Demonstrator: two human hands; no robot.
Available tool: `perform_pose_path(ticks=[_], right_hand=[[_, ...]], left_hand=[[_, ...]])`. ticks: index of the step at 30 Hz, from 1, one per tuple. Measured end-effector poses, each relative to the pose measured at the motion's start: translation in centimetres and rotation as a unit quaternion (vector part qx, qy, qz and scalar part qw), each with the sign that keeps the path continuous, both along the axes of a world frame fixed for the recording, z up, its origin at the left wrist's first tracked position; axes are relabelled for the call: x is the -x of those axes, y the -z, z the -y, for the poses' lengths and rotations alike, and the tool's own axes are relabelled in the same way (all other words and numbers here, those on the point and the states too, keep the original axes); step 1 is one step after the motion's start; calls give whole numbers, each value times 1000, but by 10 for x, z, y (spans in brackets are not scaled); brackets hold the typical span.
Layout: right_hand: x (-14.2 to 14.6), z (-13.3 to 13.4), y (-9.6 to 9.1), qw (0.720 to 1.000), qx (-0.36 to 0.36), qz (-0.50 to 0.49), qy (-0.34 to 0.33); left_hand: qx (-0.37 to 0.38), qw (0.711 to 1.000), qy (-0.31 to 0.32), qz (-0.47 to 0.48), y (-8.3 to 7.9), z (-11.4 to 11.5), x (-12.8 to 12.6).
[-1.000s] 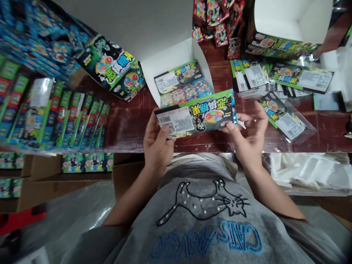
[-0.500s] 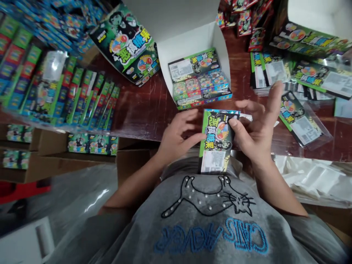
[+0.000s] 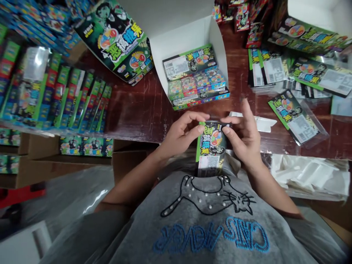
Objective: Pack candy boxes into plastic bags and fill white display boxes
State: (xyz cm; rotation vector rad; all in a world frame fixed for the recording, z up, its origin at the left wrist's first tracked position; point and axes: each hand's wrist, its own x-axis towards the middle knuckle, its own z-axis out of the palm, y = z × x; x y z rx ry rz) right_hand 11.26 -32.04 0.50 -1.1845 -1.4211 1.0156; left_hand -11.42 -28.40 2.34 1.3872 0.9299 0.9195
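We note left hand (image 3: 181, 134) and right hand (image 3: 243, 134) both pinching top of upright candy pack (image 3: 211, 146); open white box (image 3: 192, 36) just beyond on table (image 3: 137, 110).

Left hand (image 3: 180, 134) and right hand (image 3: 243, 134) raised close together, fingers curled inward, forearms angled in

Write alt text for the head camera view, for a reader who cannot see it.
Both hands, left hand and right hand, grip the top of a green candy pack held upright at the edge of a dark wooden table. Behind it sits an open white box holding similar packs, with more packs stacked at left and spread at right.
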Motion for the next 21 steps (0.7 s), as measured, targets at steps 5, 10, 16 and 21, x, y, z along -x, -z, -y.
perform_pose_path(ticks=[5, 10, 16, 21], right_hand=[[-4, -4, -8, 999, 3, -7, 34], [-13, -10, -15, 1000, 14, -13, 3], [-15, -17, -25, 999, 40, -17, -2], [-20, -29, -22, 994, 88, -66, -2]], left_hand=[[21, 997, -44, 66, 1, 0, -10], [13, 1000, -10, 22, -8, -7, -8], [-3, 998, -27, -58, -25, -17, -15], [5, 995, -31, -95, -30, -28, -21]])
